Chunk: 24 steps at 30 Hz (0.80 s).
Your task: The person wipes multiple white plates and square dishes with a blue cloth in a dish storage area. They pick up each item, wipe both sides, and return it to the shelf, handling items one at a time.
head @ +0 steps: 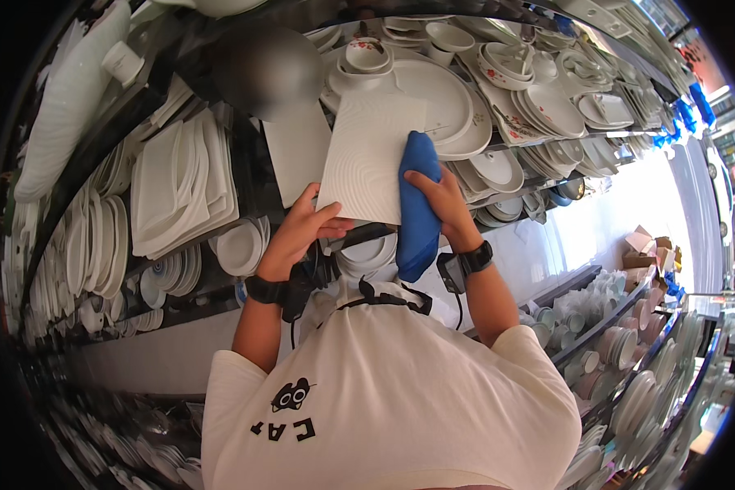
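Before me, a white rectangular plate (pixel 367 159) with a wavy ridged surface is held up at a tilt. My left hand (pixel 309 228) grips its lower left corner, thumb on the face and fingers beneath. In my right hand (pixel 444 199) is a folded blue cloth (pixel 419 208), which lies against the plate's right edge. Whether the right fingers also bear on the plate behind the cloth is hidden. Past the plate, a large round white plate (pixel 441 98) sits on the shelf, with a small flowered bowl (pixel 367 55) to its left.
Upright rectangular plates (pixel 180 184) crowd the left shelf. Flower-patterned bowls (pixel 505 64) and stacked oval plates (pixel 551 110) fill the shelf at right. Lower right, another rack holds pink bowls (pixel 618 346) and wrapped dishes. Cardboard boxes (pixel 643 248) stand beyond the pale floor (pixel 563 226).
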{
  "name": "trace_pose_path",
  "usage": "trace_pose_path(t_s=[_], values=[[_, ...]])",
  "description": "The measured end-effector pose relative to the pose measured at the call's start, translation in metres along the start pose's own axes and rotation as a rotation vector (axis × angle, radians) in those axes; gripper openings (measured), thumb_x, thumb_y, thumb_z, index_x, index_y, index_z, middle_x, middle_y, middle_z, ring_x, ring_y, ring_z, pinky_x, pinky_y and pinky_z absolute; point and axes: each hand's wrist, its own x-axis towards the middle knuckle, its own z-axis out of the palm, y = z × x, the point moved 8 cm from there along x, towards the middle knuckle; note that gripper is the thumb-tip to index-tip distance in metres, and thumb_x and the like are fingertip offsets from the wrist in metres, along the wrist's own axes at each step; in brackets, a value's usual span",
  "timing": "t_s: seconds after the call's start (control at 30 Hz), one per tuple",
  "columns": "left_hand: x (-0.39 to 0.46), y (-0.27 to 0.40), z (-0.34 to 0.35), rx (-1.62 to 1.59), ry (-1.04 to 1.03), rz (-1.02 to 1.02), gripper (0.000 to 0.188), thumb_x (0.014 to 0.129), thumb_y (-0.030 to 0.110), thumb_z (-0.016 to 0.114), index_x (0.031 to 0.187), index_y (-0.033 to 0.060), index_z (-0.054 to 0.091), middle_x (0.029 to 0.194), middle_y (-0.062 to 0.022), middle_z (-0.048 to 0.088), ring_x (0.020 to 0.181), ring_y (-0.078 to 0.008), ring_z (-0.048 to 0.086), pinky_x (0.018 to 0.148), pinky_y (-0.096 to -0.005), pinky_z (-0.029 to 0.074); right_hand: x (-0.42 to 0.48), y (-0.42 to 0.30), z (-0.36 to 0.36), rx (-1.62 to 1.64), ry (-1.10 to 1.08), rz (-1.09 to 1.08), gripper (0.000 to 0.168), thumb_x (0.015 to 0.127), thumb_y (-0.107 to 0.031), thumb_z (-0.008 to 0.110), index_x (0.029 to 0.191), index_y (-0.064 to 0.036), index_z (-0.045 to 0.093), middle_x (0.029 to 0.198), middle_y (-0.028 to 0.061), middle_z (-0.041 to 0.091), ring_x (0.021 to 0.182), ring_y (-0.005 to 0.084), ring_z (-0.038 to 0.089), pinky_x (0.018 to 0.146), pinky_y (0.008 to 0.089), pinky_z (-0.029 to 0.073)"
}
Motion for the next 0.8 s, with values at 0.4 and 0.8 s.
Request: trace_pose_path(t_s=[0.4,0.8], values=[[-0.011,-0.034,-0.084,-0.062,0.188,0.036,0.018,0.102,0.029,0.048,0.103,0.0115,0.044,0.077,-0.0045,0.057,0.054,-0.0072,0.048,0.053,-0.0245,0.046,0.066,-0.005,0.086,-0.372,-0.256,-0.016,0.055,0.082,-0.022,0.074,0.124,0.008,0.053,0.106,0.0154,0.066,0.085,0.0201,0.066,0.07,0.0318,0.057],[0.005,-0.034,-0.111,-0.274,0.166,0.073,0.019,0.101,0.03,0.052,0.098,0.0127,0.044,0.078,-0.0061,0.061,0.06,-0.009,0.055,0.057,-0.0269,0.051,0.108,-0.005,0.096,-0.732,-0.354,0.088,0.06,0.08,-0.034,0.074,0.117,0.01,0.058,0.1,0.018,0.068,0.083,0.0229,0.068,0.071,0.0319,0.056]])
